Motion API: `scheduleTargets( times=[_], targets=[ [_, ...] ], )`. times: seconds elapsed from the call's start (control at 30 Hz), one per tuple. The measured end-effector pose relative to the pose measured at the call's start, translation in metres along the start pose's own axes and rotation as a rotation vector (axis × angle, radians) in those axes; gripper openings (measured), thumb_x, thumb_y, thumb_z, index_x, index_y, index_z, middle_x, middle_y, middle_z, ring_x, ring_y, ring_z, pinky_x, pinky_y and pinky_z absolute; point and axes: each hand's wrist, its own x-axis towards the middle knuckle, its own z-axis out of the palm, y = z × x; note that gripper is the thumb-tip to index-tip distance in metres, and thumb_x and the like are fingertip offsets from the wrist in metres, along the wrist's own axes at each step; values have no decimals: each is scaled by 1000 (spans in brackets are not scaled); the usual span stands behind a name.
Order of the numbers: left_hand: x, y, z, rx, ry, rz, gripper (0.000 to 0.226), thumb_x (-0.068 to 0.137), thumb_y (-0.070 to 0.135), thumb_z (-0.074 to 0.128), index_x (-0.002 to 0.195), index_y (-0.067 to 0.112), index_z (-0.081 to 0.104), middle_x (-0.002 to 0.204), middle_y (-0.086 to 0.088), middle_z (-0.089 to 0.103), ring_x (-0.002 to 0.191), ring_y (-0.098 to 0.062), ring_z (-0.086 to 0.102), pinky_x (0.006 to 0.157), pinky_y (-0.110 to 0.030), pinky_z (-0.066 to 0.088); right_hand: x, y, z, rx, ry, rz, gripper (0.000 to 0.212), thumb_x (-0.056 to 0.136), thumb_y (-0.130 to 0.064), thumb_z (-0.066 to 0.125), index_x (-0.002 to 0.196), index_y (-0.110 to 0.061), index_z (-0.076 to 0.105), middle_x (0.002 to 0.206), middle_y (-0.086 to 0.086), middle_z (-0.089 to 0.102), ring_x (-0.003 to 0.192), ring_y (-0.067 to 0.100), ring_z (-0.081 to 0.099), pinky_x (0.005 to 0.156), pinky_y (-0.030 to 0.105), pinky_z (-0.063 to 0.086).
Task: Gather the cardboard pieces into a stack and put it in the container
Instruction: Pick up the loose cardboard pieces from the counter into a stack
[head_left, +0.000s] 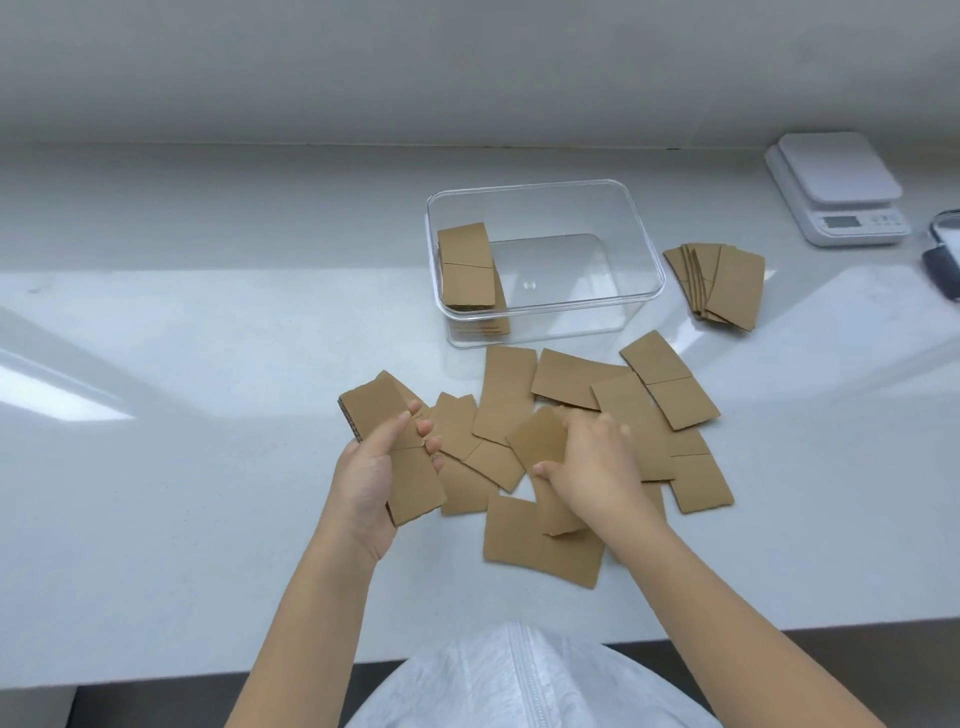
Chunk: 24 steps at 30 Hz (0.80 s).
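Head view: left hand (371, 480) clamps a small stack (397, 449) near the clear container (644, 244); right hand (592, 462) pinches one loose corrugated piece (540, 439). Light, stiff sheets (probably slippery together), best gripped across long edges.

dark object (944, 260) cut by right edge, blurred; scale (837, 195) display unreadable

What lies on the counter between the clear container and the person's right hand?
In the head view, loose cardboard pieces lie overlapping on the counter between the container and the right hand.
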Motion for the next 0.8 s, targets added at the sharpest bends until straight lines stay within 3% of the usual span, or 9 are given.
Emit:
scheduleTargets(
  times=[0.07,0.23,0.3,0.4,0.5,0.6,0.8],
  targets=[
    [-1,-1,4,24,-1,3,21,89,17,55,107,9,65,77,-3,63,64,-20,58,69,-34,51,-1,1,1,163,-14,-53,51,84,-26,68,129,-16,46,123,11,50,109,27,50,83,31,41],
    [-7,-3,16,24,-10,33,21,90,17,55,108,10,64,79,-4,63,63,-19,59,69,-34,50,7,24,-18,754,-32,-83,45,77,-15,75,109,-28,45,109,3,64,96,22,65,71,32,53],
    [-10,-4,21,19,-3,48,21,90,17,54,107,10,63,79,-4,62,64,-19,58,66,-33,50,15,39,-32,830,22,-45,48,73,-13,79,104,-29,46,99,2,70,89,21,68,71,36,57],
    [-17,-7,32,22,3,58,20,91,17,54,107,9,63,80,-4,62,66,-20,58,67,-33,51,27,67,-49,789,46,8,31,68,-17,82,91,-16,61,92,8,73,88,28,70,79,44,58],
    [-22,-9,44,29,1,63,21,90,17,54,107,9,63,81,-5,62,68,-21,59,71,-36,51,35,87,-57,703,104,73,35,70,-23,79,88,2,63,92,19,70,88,36,66,75,44,57],
    [-26,-14,55,29,12,72,19,90,17,55,105,9,65,81,-5,62,68,-21,59,74,-37,51,35,96,-63,599,212,61,19,81,-16,67,89,-4,54,87,9,60,81,29,58,57,29,43],
    [-32,-27,71,38,8,64,22,89,18,56,108,9,65,82,-6,62,69,-20,59,74,-36,51,33,82,-51,123,265,-143,15,86,-2,48,101,-4,50,94,10,54,75,22,44,62,31,37]
  ],
)
